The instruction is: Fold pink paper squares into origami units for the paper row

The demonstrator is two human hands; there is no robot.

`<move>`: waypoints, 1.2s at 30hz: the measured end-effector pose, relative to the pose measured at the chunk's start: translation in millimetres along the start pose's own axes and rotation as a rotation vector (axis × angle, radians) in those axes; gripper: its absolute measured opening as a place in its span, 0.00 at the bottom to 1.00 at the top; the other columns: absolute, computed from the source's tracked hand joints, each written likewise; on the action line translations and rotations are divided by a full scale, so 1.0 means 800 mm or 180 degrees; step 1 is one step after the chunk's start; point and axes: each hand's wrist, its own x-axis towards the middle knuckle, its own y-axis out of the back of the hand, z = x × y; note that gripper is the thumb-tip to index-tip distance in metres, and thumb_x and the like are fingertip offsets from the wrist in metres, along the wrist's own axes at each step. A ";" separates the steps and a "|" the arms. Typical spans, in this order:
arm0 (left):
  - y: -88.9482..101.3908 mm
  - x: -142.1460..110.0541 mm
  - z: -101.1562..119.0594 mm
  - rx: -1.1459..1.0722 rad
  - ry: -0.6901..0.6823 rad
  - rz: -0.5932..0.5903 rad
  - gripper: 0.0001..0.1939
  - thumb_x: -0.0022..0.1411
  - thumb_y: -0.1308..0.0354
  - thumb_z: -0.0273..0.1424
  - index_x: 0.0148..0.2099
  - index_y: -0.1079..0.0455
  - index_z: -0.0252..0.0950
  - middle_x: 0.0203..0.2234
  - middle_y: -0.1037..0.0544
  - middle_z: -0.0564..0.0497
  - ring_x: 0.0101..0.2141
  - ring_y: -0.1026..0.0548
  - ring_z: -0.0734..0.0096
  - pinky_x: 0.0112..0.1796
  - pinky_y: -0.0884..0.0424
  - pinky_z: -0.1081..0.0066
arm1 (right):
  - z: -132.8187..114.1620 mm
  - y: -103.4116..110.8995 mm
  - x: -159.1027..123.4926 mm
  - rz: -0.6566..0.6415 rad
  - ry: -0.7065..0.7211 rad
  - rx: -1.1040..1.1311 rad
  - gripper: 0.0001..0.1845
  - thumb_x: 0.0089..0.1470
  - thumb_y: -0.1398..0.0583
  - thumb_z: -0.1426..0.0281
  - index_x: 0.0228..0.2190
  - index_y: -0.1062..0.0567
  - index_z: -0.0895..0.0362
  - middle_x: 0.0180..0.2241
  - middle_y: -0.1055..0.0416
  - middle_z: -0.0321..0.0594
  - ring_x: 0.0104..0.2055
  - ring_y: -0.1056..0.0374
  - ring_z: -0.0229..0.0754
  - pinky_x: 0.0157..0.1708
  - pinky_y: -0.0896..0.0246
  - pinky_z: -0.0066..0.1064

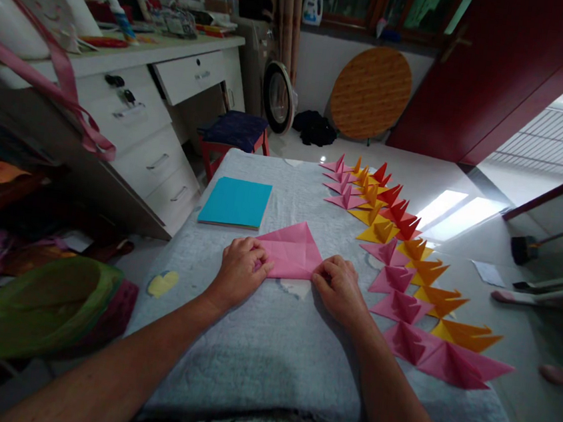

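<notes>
A pink sheet of origami paper, creased and partly folded, lies on the cloth-covered table in front of me. My left hand grips its left edge, fingers curled over the paper. At the lower right corner, my right hand pinches the paper between thumb and fingers. Just beyond my left hand sits a stack of square paper with a blue sheet on top. Rows of folded paper cranes in pink, yellow and red stand along the table's right side.
On the left are a white desk with drawers and a green-rimmed basket. Past the table's far edge stand a stool and a washing machine with its round door open. A round wooden tabletop leans against the wall.
</notes>
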 end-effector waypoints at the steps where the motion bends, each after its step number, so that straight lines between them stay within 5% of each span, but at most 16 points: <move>1: -0.001 0.000 0.000 0.0064 0.0013 0.0007 0.07 0.60 0.39 0.33 0.31 0.27 0.37 0.39 0.24 0.48 0.46 0.31 0.55 0.48 0.35 0.55 | 0.000 -0.001 0.000 0.0014 -0.0010 -0.0043 0.07 0.55 0.40 0.74 0.26 0.24 0.57 0.34 0.30 0.41 0.39 0.38 0.45 0.42 0.49 0.37; 13: 0.000 0.002 0.008 0.0738 0.0088 -0.0002 0.12 0.63 0.40 0.37 0.29 0.28 0.37 0.37 0.27 0.45 0.43 0.33 0.54 0.43 0.34 0.57 | 0.000 -0.010 -0.002 0.0321 -0.0107 -0.0303 0.09 0.52 0.39 0.73 0.21 0.26 0.56 0.33 0.30 0.43 0.38 0.40 0.46 0.38 0.51 0.37; 36: -0.003 0.007 0.013 0.0901 0.0151 -0.0075 0.14 0.66 0.45 0.38 0.31 0.26 0.37 0.37 0.25 0.42 0.43 0.32 0.50 0.41 0.35 0.55 | 0.000 -0.009 -0.002 0.0364 -0.0173 -0.0378 0.11 0.54 0.39 0.71 0.21 0.27 0.56 0.32 0.30 0.42 0.37 0.40 0.46 0.37 0.51 0.37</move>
